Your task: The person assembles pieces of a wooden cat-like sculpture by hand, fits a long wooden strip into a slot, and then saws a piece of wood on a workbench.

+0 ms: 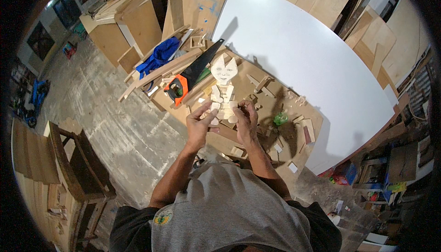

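A: What does the count give?

B: One left hand (pixel 199 126), one right hand (pixel 247 121), one wooden figure (pixel 224 89); to its left, one handsaw (pixel 198 68) and, farther left, one blue cloth (pixel 159 55); at far right, one large white board (pixel 298 64).

A: Where is the figure, and how is it held?

B: Between the hands, over the tabletop (pixel 301 104); each grips a lower side with thumb and fingers.

A: Its appearance?

B: Pale wood: one head, two pointed ears, a drawn face, and rounded limb pieces on a striped body.
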Motion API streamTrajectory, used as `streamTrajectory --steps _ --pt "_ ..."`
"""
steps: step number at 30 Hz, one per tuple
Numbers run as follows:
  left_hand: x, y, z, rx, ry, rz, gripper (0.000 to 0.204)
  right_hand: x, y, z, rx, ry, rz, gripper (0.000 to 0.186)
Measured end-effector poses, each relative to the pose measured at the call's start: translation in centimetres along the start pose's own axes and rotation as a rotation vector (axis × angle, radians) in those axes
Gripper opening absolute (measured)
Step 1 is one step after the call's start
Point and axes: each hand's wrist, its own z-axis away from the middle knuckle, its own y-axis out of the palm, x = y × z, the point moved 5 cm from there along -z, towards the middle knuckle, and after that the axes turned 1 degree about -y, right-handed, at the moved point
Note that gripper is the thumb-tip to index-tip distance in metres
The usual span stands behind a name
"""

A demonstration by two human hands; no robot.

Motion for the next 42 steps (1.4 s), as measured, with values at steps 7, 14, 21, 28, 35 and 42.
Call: streamTrajectory --steps 7,14,21,28,35,42 --pt "0.5 -0.6 -0.4 0.008 -0.046 0.021 0.047 1.1 0.8 0.2 0.054 -0.014 -0.059 0.019" --pt "0.9 -0.9 -0.9 0.061 -0.021 -0.019 0.045 1.1 0.5 0.4 0.080 -0.089 0.069 0.018" --pt "1.1 -0.5 -0.8 0.099 0.065 0.020 0.045 0.9 0.6 1.6 0.038 -0.099 0.172 0.015" --pt "1.5 -0.3 -0.4 0.106 0.055 -0.014 0.048 0.6 0.3 3.0 -0.109 -0.174 0.194 0.022" --pt "1.1 0.3 0.1 0.166 0.018 0.009 0.052 1.1 -0.1 3.4 -0.156 -0.273 0.169 0.026" --pt "1.9 0.7 0.1 0.175 0.018 0.056 0.051 1.1 -0.7 3.4 -0.179 -0.274 0.263 0.027"
